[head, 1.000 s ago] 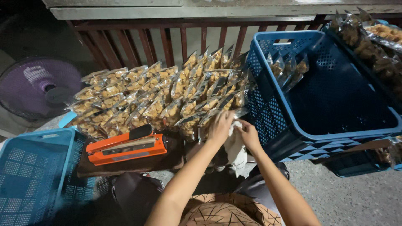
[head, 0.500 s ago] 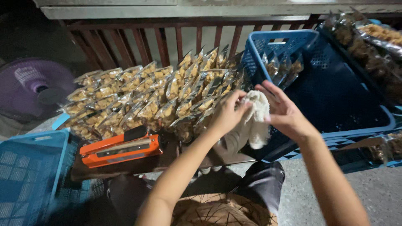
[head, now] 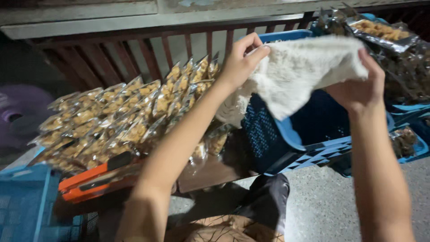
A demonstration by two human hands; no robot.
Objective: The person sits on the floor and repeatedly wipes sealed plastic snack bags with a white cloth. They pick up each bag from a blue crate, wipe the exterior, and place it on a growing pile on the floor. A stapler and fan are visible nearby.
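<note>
We hold the white cloth (head: 304,71) spread in the air above the dark blue crate (head: 286,134), well clear of the rows of clear snack packets (head: 121,112) on the bench (head: 210,175). The left hand (head: 239,62) pinches one upper edge between thumb and fingertips; the right hand (head: 358,85) grasps the opposite edge from behind. To spread the cloth well, we judge that both edges need even tension, level with each other, and the hanging part kept off the packets and the orange sealer (head: 96,177).
</note>
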